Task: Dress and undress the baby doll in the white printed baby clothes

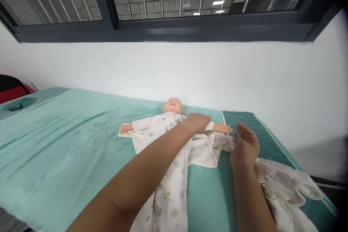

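A baby doll [173, 105] lies on its back, arms spread, in a white long-sleeved top with printed pictures. My left hand [199, 122] reaches across its chest and is closed around the doll's sleeved arm [210, 126]; the fingertips are partly hidden. Beyond it, the doll's bare hand [223, 128] sticks out. My right hand [245, 142] is just right of the doll's hand, fingers stretched out and apart. The sleeve [227, 143] of an opened white garment [205, 150] under the doll's arm touches my right hand near the thumb.
Another printed white garment [285, 183] lies bunched beside my right forearm. A light green sheet [81, 145] covers the table, with a darker green quilted cover [241, 119] at the right. Behind are a white wall [163, 69] and a dark window frame [190, 30]. A red-and-black item [12, 92] is far left.
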Demonstrator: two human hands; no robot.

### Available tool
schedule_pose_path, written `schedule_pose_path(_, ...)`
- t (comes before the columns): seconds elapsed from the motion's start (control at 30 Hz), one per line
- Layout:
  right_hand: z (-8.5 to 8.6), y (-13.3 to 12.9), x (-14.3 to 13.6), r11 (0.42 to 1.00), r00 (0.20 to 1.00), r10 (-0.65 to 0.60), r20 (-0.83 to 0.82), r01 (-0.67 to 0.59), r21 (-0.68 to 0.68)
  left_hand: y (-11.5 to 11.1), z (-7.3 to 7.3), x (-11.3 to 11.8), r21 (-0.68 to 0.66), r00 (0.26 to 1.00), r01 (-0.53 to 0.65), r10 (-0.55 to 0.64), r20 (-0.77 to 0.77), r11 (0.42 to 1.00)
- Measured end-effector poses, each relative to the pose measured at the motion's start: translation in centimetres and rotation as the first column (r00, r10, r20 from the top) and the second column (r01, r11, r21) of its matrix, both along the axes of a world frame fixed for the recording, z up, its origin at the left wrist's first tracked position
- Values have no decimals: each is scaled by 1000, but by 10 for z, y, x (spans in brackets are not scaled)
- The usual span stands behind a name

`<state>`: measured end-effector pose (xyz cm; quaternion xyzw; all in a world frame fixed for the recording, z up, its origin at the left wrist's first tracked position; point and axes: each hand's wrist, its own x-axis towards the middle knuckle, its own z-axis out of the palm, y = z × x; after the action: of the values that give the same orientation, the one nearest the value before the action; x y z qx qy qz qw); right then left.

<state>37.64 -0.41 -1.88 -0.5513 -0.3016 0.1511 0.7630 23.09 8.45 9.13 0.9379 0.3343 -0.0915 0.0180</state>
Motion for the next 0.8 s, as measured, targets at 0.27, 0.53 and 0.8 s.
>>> schedule_pose_path(0.27, 28, -21, -90, 946, 923, 325, 207, -316, -74, -58, 3, -120, -11, 703, -204, 154, 694, 979)
schedule_pose_path(0.53, 29, -28, -133, 708, 678, 701, 220, -629, -321, -69, -72, -216, -392, 357, -356, 511, 782, 848)
schedule_pose_path(0.8, 27, -24, -143, 759, 744, 632, 216, -539, -365, -71, -76, -202, -411, 376, -259, 483, 791, 874)
